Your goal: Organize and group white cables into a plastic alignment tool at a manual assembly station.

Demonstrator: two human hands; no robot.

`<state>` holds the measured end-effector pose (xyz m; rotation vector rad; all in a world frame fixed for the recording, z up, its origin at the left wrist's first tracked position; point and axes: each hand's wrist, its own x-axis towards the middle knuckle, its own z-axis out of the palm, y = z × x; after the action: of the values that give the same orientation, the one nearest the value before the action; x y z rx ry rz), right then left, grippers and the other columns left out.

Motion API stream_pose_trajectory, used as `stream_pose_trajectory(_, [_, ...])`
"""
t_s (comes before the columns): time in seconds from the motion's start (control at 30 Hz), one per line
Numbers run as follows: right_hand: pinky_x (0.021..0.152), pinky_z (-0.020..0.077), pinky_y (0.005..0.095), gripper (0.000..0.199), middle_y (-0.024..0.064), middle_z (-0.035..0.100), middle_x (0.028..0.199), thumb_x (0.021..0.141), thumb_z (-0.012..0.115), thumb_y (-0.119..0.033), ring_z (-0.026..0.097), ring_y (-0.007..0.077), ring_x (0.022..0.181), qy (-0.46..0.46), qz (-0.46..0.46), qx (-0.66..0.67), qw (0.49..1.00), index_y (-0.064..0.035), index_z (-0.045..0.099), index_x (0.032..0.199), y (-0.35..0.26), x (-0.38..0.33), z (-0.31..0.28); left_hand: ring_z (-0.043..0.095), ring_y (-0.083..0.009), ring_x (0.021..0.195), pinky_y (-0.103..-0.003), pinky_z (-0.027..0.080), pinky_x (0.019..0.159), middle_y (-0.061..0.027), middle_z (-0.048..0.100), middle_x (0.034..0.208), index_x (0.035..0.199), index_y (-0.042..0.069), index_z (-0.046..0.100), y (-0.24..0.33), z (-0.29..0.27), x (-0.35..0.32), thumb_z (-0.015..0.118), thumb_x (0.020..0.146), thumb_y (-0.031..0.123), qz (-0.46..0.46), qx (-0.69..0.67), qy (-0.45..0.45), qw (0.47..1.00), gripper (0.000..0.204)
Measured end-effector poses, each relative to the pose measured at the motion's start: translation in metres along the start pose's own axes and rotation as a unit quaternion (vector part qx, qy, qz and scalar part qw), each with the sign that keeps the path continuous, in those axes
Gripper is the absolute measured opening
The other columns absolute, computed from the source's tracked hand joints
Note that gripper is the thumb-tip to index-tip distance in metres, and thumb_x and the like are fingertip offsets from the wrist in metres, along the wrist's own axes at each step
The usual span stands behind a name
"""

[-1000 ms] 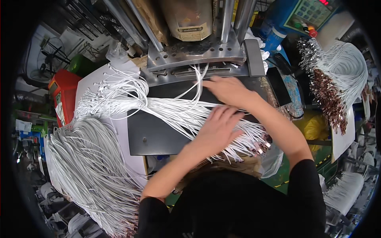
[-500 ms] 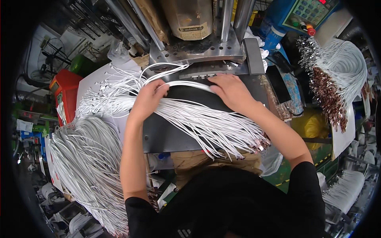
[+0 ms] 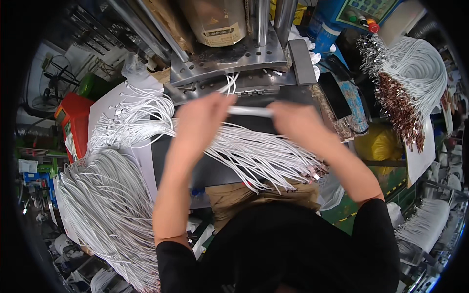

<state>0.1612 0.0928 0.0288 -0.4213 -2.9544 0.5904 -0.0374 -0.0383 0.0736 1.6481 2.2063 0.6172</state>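
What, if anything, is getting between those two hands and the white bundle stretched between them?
Nothing visible: the white bundle runs openly from the left hand to the right hand, both blurred. The spread white cables lie nearer the person's body, not across it.

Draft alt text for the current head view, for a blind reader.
A person's left hand and right hand, both blurred, hold a straight, thin bundle of white cables between them. Below lies a fanned spread of white cables across a flat black board, before a grey steel press.
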Motion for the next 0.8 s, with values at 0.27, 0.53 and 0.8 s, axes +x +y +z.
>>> stream_pose_trajectory(0.27, [0.073, 0.051, 0.0345, 0.01, 0.0097, 0.064, 0.089, 0.09, 0.059, -0.01, 0.063, 0.0283, 0.081, 0.061, -0.241, -0.05, 0.967, -0.005, 0.062, 0.098, 0.003, -0.008, 0.007, 0.055, -0.0099, 0.066, -0.024, 0.044, 0.058, -0.0024, 0.065, 0.088, 0.112, 0.001, 0.063, 0.003, 0.087, -0.042, 0.049, 0.104, 0.024, -0.128, -0.587, -0.355, 0.716, 0.028])
stream_pose_trajectory(0.53, [0.077, 0.053, 0.0371, 0.028, 0.0085, 0.064, 0.087, 0.096, 0.058, -0.02, 0.064, 0.028, 0.081, -0.03, 0.06, 0.581, 0.811, -0.0032, 0.064, 0.117, 0.017, 0.039, 0.031, 0.042, -0.0057, 0.058, -0.018, 0.03, 0.052, 0.0008, 0.053, 0.076, 0.104, -0.001, 0.063, 0.009, 0.089, -0.006, 0.051, 0.103, 0.023, -0.223, -0.539, -0.207, 0.785, 0.026])
stream_pose_trajectory(0.8, [0.088, 0.0523, 0.0366, 0.033, 0.0164, 0.07, 0.101, 0.09, 0.061, -0.016, 0.067, 0.0321, 0.095, 0.159, -0.038, -0.154, 0.974, -0.002, 0.063, 0.12, 0.066, 0.048, 0.044, 0.055, -0.0102, 0.065, -0.024, 0.047, 0.061, -0.0017, 0.062, 0.083, 0.114, -0.002, 0.066, -0.017, 0.092, 0.033, 0.059, 0.099, 0.022, -0.231, -0.646, -0.044, 0.727, 0.029])
